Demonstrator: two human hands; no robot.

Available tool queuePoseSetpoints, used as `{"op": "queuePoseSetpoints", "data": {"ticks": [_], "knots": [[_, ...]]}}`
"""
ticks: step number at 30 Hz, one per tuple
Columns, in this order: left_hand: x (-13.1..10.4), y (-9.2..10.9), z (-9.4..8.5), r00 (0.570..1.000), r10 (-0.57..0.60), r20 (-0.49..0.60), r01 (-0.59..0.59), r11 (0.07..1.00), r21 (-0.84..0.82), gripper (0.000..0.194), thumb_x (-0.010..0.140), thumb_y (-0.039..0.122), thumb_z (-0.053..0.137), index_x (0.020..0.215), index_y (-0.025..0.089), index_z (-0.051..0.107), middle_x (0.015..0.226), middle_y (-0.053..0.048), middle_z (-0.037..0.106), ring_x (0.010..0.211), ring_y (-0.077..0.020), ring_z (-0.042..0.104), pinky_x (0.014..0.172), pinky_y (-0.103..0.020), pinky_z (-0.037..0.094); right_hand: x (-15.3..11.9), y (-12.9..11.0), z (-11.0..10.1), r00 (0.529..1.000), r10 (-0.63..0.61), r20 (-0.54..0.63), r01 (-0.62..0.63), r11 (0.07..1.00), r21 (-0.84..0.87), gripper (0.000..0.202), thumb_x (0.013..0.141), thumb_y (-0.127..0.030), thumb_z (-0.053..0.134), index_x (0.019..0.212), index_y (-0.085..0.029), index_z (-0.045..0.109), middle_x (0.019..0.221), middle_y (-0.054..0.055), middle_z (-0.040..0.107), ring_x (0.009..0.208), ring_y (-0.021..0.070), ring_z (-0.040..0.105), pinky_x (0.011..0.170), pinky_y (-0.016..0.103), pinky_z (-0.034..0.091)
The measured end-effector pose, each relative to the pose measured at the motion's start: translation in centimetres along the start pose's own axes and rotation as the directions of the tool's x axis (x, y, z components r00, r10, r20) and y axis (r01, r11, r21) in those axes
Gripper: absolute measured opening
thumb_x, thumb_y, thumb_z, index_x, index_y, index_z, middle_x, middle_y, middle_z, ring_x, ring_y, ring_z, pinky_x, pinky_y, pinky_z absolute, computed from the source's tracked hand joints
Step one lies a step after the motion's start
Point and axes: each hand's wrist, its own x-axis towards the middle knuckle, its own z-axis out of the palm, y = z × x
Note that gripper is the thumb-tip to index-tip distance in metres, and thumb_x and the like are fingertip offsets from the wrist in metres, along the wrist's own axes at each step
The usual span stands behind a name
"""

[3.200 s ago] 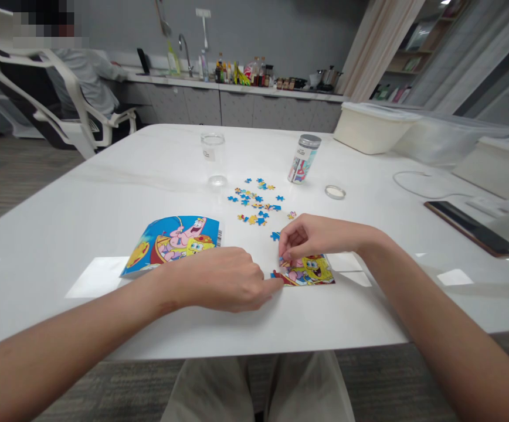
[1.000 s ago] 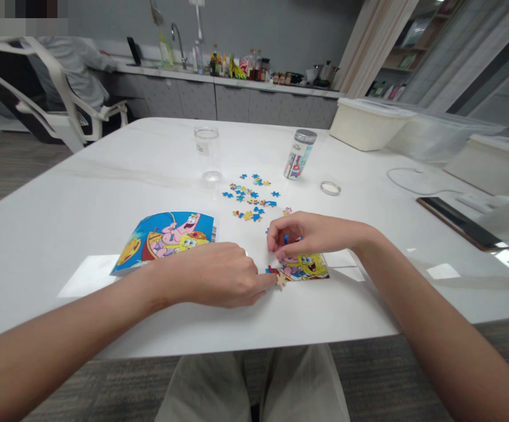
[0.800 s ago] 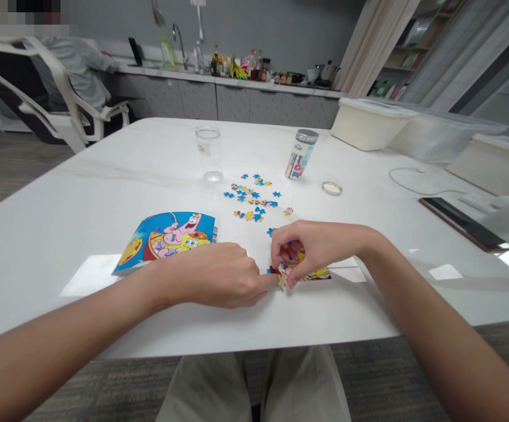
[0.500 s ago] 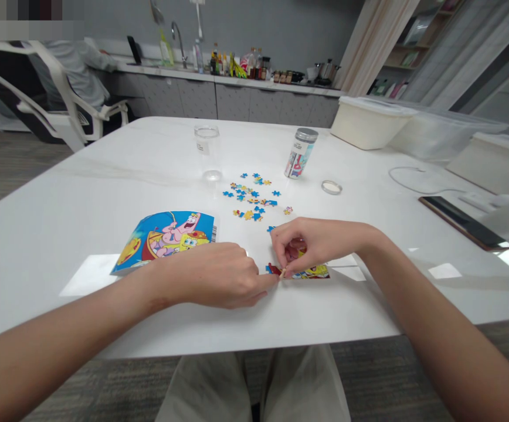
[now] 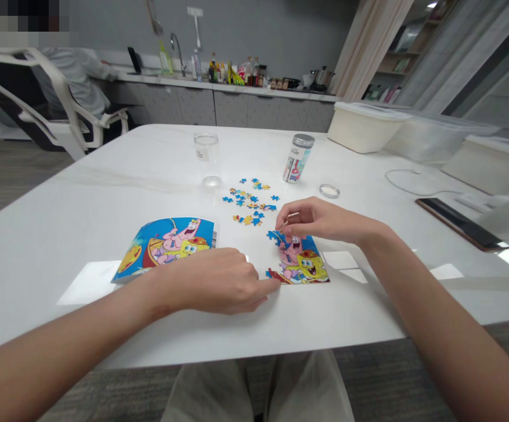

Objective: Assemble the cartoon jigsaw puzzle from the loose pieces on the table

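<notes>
A partly joined cartoon puzzle (image 5: 309,264) lies near the table's front edge. My left hand (image 5: 223,281) rests at its lower left corner, index finger stretched onto the edge and the other fingers curled under. Over the puzzle's upper edge is my right hand (image 5: 314,220), thumb and fingers pinching a small puzzle piece (image 5: 283,225) seen edge-on. Loose blue and yellow pieces (image 5: 248,220) lie scattered behind the puzzle. A printed picture sheet (image 5: 166,240) with the same cartoon lies on the left, partly behind my left forearm.
Behind the pieces stand a clear jar (image 5: 207,161) and a printed can (image 5: 298,158), with a round lid (image 5: 329,190) beside it. A phone (image 5: 461,223), a cable and storage boxes (image 5: 364,129) occupy the right. A person (image 5: 76,79) sits back left.
My right hand has lifted away from the puzzle's lower left corner and moved up to its top edge, uncovering the cartoon. My left hand stays at the corner. The view has tilted slightly.
</notes>
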Motion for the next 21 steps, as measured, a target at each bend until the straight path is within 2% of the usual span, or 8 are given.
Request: {"op": "queuePoseSetpoints", "data": {"ticks": [4,10,15,21], "knots": [[-0.1,-0.1,0.0,1.000,0.005,0.023,-0.006,1.000,0.016,0.016,0.089,0.018,0.049,0.102,0.017,0.058,0.053,0.001,0.061,0.039,-0.0121,0.048,0.040,-0.029,0.023,0.0,1.0,-1.3,0.956,0.045,-0.288,-0.051,0.999,-0.011,0.025,0.079,-0.042,0.066,0.085,-0.017,0.067,0.083,0.005,0.068,0.076,0.0152,0.060,0.064,0.027,0.044],[-0.2,-0.1,0.4,1.000,0.006,0.020,-0.006,0.999,0.043,0.020,0.089,0.018,0.049,0.108,0.017,0.057,0.054,0.001,0.062,0.040,-0.0132,0.048,0.039,-0.029,0.023,-0.2,2.0,-2.6,0.879,0.123,-0.460,-0.152,0.988,-0.028,0.025,0.074,-0.037,0.069,0.090,-0.019,0.071,0.083,0.006,0.069,0.073,0.0149,0.058,0.056,0.026,0.039],[-0.3,-0.1,0.5,1.000,0.008,-0.010,-0.008,0.999,0.048,0.020,0.091,0.020,0.047,0.109,0.017,0.057,0.055,0.002,0.062,0.040,-0.0134,0.048,0.039,-0.029,0.026,-0.5,2.4,-3.3,0.843,0.178,-0.508,-0.242,0.968,-0.061,0.020,0.070,-0.032,0.069,0.083,-0.017,0.071,0.078,0.006,0.070,0.074,0.0162,0.061,0.062,0.027,0.042],[-0.3,-0.2,0.7,0.998,0.024,-0.058,-0.021,0.999,0.045,0.020,0.091,0.019,0.045,0.108,0.017,0.056,0.054,0.002,0.062,0.039,-0.0134,0.048,0.038,-0.029,0.029,-0.4,3.1,-3.6,0.882,0.232,-0.411,-0.299,0.948,-0.107,0.018,0.066,-0.030,0.073,0.079,-0.018,0.072,0.086,0.006,0.073,0.082,0.0182,0.063,0.071,0.028,0.047]]}}
